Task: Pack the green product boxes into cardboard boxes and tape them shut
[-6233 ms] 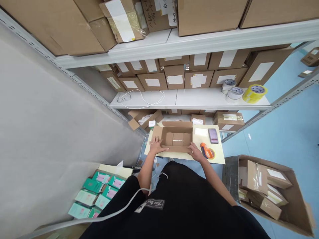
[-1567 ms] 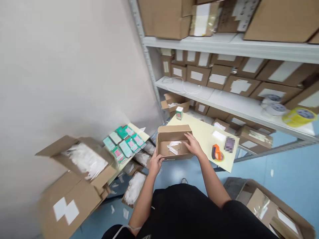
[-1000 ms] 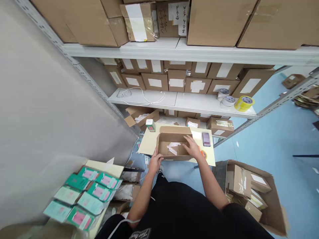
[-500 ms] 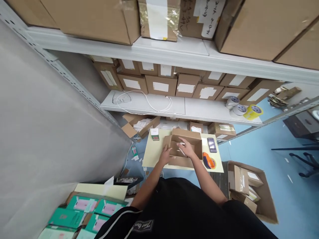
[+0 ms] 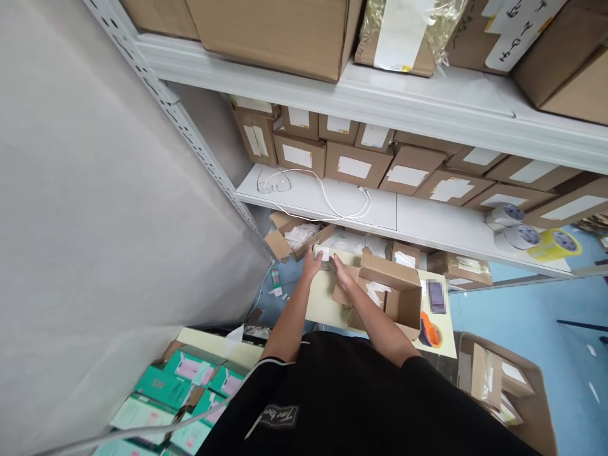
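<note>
A small white-and-green box [image 5: 325, 254] stands at the far left corner of the pale yellow table [image 5: 319, 305]. My left hand [image 5: 311, 263] closes on its left side, with the thumb against it. From the right, my right hand [image 5: 340, 271] takes hold of the same box; part of the box's front is hidden between the hands. An open cardboard box [image 5: 409, 306] lies to the right under my right forearm, its flaps spread. Several white strips [image 5: 377, 291] lie inside it.
An orange tape dispenser [image 5: 430, 330] and a dark phone-like item [image 5: 436, 296] sit on the table's right side. Ahead runs a shelf [image 5: 375, 212] with a white cable [image 5: 327, 196] and tape rolls [image 5: 517, 237]. A carton of packages [image 5: 506, 386] stands at right.
Both hands have left the open cardboard box and moved left to the small white-and-green box. White strips now lie in the cardboard box. The view has shifted left.
</note>
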{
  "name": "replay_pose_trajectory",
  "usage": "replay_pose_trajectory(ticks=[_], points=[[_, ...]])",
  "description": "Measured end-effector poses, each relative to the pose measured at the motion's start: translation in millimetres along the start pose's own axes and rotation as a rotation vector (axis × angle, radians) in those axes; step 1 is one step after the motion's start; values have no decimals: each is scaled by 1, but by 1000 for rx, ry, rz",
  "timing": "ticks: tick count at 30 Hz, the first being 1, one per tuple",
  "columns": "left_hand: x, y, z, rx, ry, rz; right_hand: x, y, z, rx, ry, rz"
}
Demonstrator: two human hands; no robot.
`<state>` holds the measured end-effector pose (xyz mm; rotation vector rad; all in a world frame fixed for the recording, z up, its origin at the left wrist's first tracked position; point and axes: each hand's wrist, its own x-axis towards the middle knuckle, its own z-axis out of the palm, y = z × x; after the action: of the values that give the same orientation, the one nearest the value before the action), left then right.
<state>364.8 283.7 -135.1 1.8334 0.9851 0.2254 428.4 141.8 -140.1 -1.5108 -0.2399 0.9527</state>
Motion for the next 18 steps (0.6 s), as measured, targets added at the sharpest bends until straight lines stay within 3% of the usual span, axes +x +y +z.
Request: replay_pose_trajectory(ticks=[3, 6, 12, 18], points=[[8, -6, -1, 66, -29, -48, 0, 0, 17, 111, -85, 101], [6, -11, -2, 149, -42, -2, -4, -4, 20, 127, -109, 127], [-1, -10, -15, 199, 1, 28, -15, -18, -7, 83, -15, 61], [-20, -6, -56, 54, 104, 104, -34, -33, -39, 25, 172, -55]])
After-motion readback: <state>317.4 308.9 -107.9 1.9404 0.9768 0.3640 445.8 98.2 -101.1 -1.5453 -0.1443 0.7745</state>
